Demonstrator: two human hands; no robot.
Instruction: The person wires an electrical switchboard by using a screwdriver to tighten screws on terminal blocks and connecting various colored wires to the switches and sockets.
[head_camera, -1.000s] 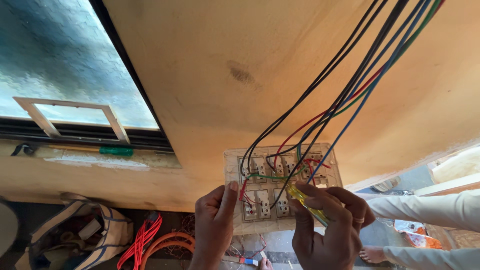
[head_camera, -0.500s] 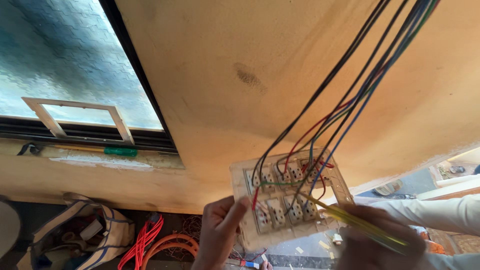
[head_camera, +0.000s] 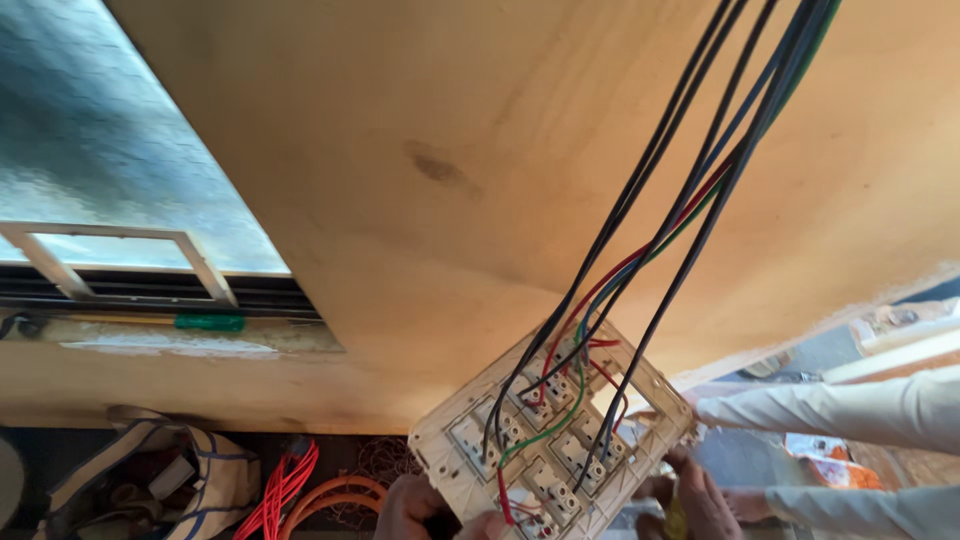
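Both hands low under switch plate (head_camera: 555, 440): left hand (head_camera: 420, 508) gripped on its corner, right hand (head_camera: 700, 495) grip unclear. Black wires (head_camera: 680, 200) hung above; tool bag (head_camera: 150, 480) left.

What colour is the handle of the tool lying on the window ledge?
Green; the green-handled tool on the ledge shows in the head view.

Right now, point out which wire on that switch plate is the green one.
The green wire curves across the middle of the switch plate, between the module rows. The wires around it are black or red.
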